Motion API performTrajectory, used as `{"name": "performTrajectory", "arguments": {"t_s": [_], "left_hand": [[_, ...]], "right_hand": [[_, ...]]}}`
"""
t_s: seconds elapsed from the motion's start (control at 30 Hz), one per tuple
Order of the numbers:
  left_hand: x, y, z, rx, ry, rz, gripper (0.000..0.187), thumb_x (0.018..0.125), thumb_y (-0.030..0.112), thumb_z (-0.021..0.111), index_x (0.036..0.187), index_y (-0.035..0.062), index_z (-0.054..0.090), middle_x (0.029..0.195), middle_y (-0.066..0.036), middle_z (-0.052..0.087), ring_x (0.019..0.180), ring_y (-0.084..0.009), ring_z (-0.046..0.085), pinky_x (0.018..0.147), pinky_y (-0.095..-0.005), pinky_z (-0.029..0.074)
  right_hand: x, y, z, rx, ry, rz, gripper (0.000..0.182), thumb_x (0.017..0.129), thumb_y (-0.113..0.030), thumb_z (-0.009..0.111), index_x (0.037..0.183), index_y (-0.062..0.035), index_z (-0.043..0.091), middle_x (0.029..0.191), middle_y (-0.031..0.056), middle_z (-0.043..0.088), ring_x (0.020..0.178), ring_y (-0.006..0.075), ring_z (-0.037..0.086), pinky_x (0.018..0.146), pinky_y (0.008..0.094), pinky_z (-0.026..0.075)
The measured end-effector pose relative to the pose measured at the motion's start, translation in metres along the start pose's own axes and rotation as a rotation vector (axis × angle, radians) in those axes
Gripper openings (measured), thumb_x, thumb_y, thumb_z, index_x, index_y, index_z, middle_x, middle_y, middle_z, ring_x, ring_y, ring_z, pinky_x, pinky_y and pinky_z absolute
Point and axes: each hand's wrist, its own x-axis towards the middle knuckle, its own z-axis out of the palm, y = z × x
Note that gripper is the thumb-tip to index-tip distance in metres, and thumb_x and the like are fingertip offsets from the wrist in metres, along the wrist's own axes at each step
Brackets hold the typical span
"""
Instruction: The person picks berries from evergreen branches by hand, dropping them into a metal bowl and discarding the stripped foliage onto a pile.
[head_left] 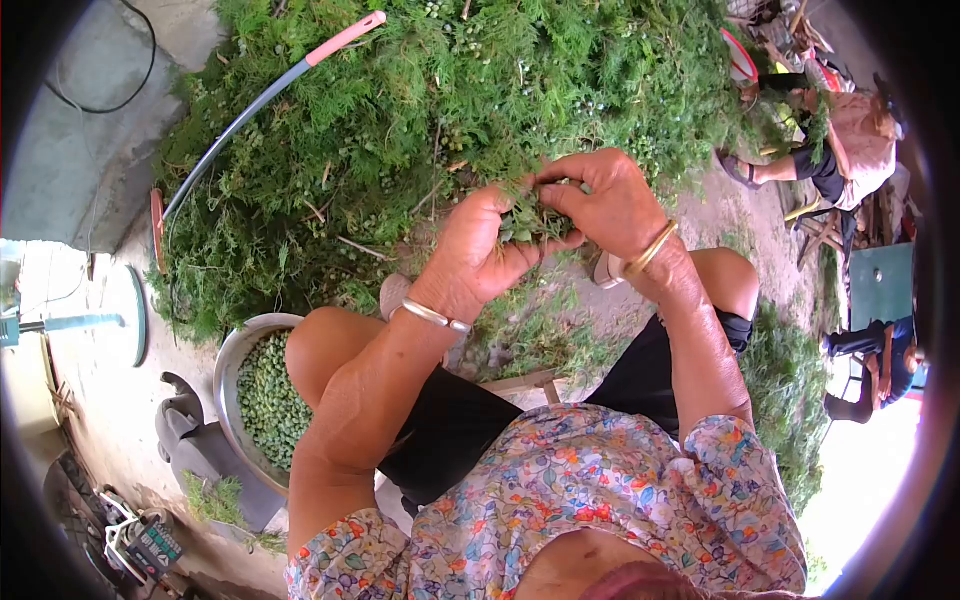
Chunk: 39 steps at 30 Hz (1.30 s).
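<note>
My left hand (pixel 478 243), with a silver bracelet at the wrist, is closed around a small green conifer sprig (pixel 522 222) in front of my knees. My right hand (pixel 612 205), with a gold bangle, pinches at the upper part of the same sprig, its thumb and forefinger together. Just beyond both hands spreads a large heap of cut conifer branches (pixel 400 130) with small green cones among the leaves. Beside my left knee stands a round metal basin (pixel 226 385) holding many small green cones (pixel 268 400).
A curved grey bar with a pink grip (pixel 345 40) lies across the heap. Left of the basin is a grey plastic object (pixel 215 455); a pale blue stand (pixel 125 318) is farther left. Two other people, one in a pink top (pixel 860 140) and one in dark clothes (pixel 890 365), sit at the right.
</note>
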Motion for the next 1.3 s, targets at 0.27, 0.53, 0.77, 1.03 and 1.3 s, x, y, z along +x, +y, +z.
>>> {"name": "performTrajectory", "arguments": {"t_s": [0.27,0.53,0.77,1.03,1.3], "left_hand": [[0.000,-0.003,-0.005,0.042,-0.017,-0.015,0.018,0.090,0.010,0.045,0.105,0.0045,0.054,0.105,-0.013,0.059,0.097,-0.0281,0.060,0.087,-0.0588,0.047],[0.006,0.004,-0.005,-0.048,-0.125,0.013,0.050,0.095,0.031,0.043,0.106,-0.0178,0.048,0.105,-0.029,0.054,0.105,-0.0434,0.053,0.094,-0.0518,0.045],[0.011,0.000,-0.011,-0.138,-0.024,0.052,0.047,0.096,0.030,0.041,0.108,-0.0155,0.047,0.105,-0.025,0.055,0.101,-0.0371,0.055,0.092,-0.0510,0.045],[0.013,-0.004,-0.014,-0.209,0.071,0.088,0.029,0.093,0.024,0.045,0.104,-0.0014,0.050,0.098,-0.019,0.060,0.087,-0.0318,0.060,0.080,-0.0453,0.051],[0.007,0.003,0.000,-0.158,-0.099,0.044,0.042,0.094,0.030,0.044,0.101,-0.0105,0.053,0.102,-0.025,0.059,0.096,-0.0373,0.058,0.087,-0.0475,0.048]], "right_hand": [[-0.015,-0.011,0.008,0.340,-0.088,0.175,0.015,0.078,0.000,0.061,0.092,0.0049,0.065,0.071,0.0081,0.062,0.062,0.0113,0.062,0.046,0.0240,0.051],[-0.023,0.007,-0.022,1.152,0.010,0.411,0.016,0.084,-0.008,0.050,0.092,0.0042,0.055,0.075,0.0129,0.057,0.051,0.0072,0.044,0.038,0.0172,0.024],[-0.033,-0.011,0.004,0.599,0.059,0.240,0.009,0.079,-0.002,0.060,0.086,0.0018,0.065,0.067,0.0042,0.063,0.057,0.0052,0.052,0.049,0.0187,0.040],[-0.026,-0.003,0.038,0.114,0.317,-0.161,0.007,0.076,-0.002,0.062,0.082,0.0023,0.063,0.070,0.0067,0.063,0.062,0.0089,0.058,0.056,0.0233,0.047],[-0.028,0.003,-0.004,1.356,0.111,0.367,0.014,0.084,-0.005,0.053,0.093,0.0056,0.052,0.082,0.0164,0.060,0.061,0.0132,0.054,0.040,0.0182,0.032]]}}
